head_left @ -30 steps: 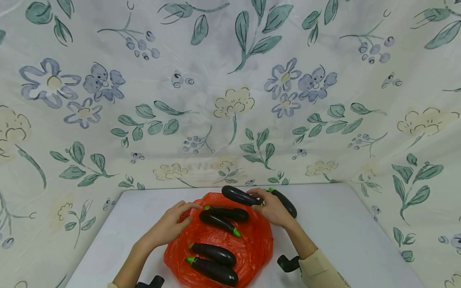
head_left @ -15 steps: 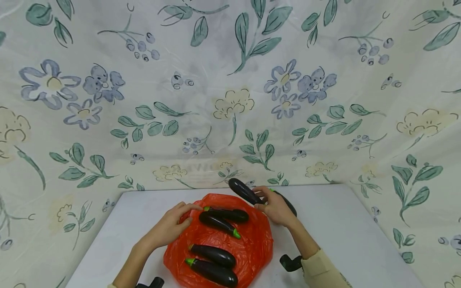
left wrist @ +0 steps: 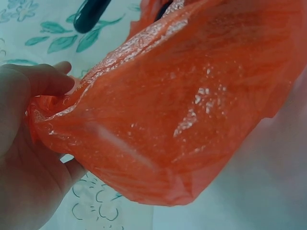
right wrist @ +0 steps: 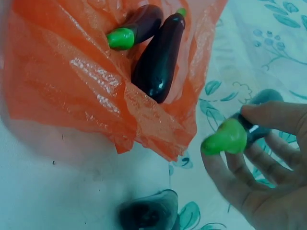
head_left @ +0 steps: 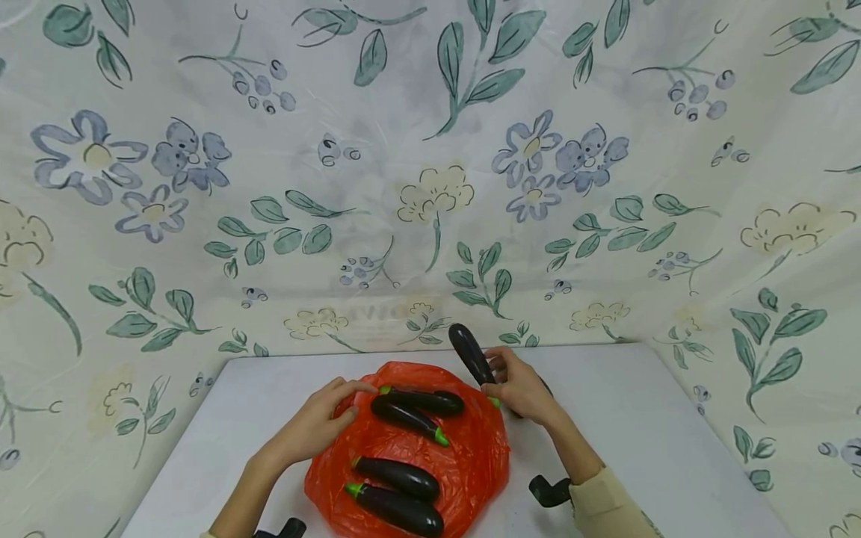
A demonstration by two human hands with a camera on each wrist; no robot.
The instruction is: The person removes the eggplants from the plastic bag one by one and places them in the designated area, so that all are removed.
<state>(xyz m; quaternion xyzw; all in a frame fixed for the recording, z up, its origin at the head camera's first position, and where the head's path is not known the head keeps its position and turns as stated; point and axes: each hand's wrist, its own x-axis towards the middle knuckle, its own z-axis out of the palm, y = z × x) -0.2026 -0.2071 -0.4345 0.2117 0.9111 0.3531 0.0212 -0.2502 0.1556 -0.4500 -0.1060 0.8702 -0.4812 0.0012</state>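
A red plastic bag (head_left: pixel 471 456) lies spread on the white table, with several dark eggplants (head_left: pixel 397 509) with green caps on it. My left hand (head_left: pixel 316 422) pinches the bag's left edge; in the left wrist view the thumb and fingers hold the gathered plastic (left wrist: pixel 57 108). At the bag's far right edge my right hand (head_left: pixel 525 388) holds another eggplant (head_left: pixel 468 350) near its cap, the body pointing up and away. The right wrist view shows its green cap (right wrist: pixel 230 136) between thumb and fingers. One more eggplant (right wrist: pixel 148 211) rests on the table, mostly hidden behind the right hand in the head view.
The white table (head_left: pixel 646 448) extends right and left of the bag. A flowered cloth (head_left: pixel 430 224) hangs behind and at both sides. Black camera mounts (head_left: pixel 550 492) sit at the wrists.
My right hand has moved slightly right with its eggplant, whose body has swung from nearly level to steeply upright. The left hand has stayed at the bag's edge.
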